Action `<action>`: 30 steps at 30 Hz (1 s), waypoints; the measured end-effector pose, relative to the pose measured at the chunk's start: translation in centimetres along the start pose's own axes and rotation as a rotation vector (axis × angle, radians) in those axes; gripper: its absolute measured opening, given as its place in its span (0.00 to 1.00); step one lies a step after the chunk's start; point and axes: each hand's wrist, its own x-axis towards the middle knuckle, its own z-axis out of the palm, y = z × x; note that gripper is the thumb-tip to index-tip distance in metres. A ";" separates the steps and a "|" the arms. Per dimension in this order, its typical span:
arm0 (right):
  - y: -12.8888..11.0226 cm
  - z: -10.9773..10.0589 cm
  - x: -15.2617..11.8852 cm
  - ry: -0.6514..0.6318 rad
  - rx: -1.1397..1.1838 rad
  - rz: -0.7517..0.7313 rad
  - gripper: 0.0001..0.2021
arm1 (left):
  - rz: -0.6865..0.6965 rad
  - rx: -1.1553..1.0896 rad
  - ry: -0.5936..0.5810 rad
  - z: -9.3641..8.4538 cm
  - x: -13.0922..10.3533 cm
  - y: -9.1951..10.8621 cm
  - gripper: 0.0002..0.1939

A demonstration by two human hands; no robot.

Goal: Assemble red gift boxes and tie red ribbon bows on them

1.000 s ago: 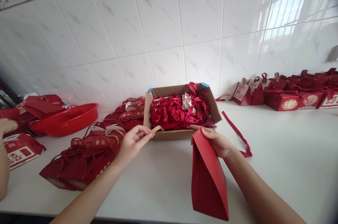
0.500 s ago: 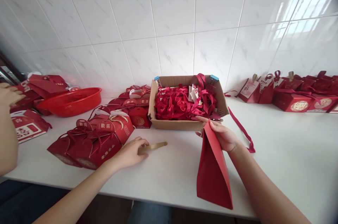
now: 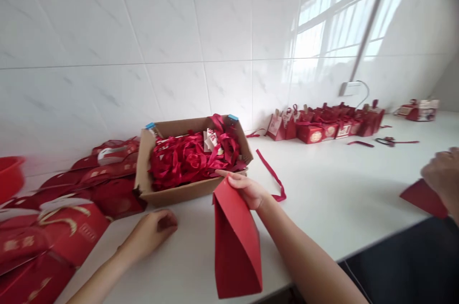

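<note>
My right hand [image 3: 247, 190] pinches the top of a red gift box [image 3: 238, 242], a folded, tapered card shape. The box hangs over the front of the white table [image 3: 186, 256], its dark inner side showing. To its left, my left hand [image 3: 152, 232] rests low above the table with fingers curled; what they hold, if anything, is hidden. Just beyond both hands stands a cardboard box [image 3: 190, 191] heaped with dark red ribbons [image 3: 191, 158] and a few pale tags [image 3: 210, 140].
Several finished red gift boxes [image 3: 77, 232] crowd the left, beside a red basin [image 3: 10, 177]. More gift boxes [image 3: 322, 124] line the wall at right. A loose ribbon [image 3: 271, 175] lies right of the carton. At far right, another person's hand [image 3: 442, 177] holds a red piece.
My view has swung right, bringing another person's hand into sight. The gold strip my left hand held no longer shows. My right hand still grips the red gift box.
</note>
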 end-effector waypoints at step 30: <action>3.5 4.2 -1.6 0.527 -0.817 -0.869 0.04 | 0.893 0.029 0.784 1.5 -0.2 8.4 0.12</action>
